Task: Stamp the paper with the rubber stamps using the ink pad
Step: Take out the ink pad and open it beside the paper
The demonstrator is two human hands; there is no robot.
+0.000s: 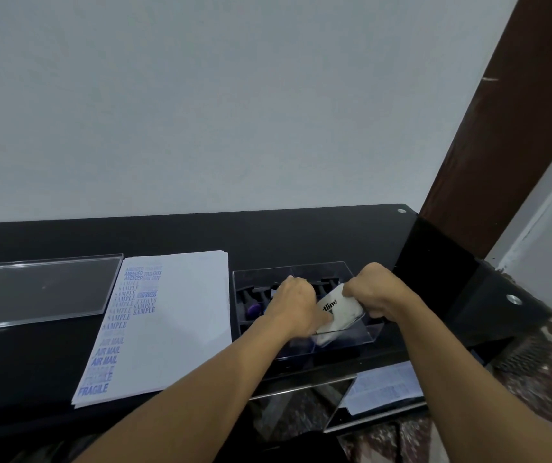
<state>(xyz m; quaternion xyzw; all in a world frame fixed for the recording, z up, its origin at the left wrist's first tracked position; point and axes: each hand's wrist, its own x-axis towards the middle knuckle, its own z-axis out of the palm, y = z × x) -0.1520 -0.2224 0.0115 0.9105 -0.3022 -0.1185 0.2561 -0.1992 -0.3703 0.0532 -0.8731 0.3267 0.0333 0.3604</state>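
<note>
A person's left hand [293,305] and right hand [373,292] clasp the white ink pad [340,310] between them, over the clear box [301,266] of rubber stamps [251,300]. Part-stamped paper [174,322] lies left of the hands. Next step likely needs the pad opened, then a stamp inked.

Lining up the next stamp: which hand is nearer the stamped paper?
Left. The left hand holds the white ink pad by its left edge over the clear box, just right of the paper. The right hand grips its right side, farther away.
</note>
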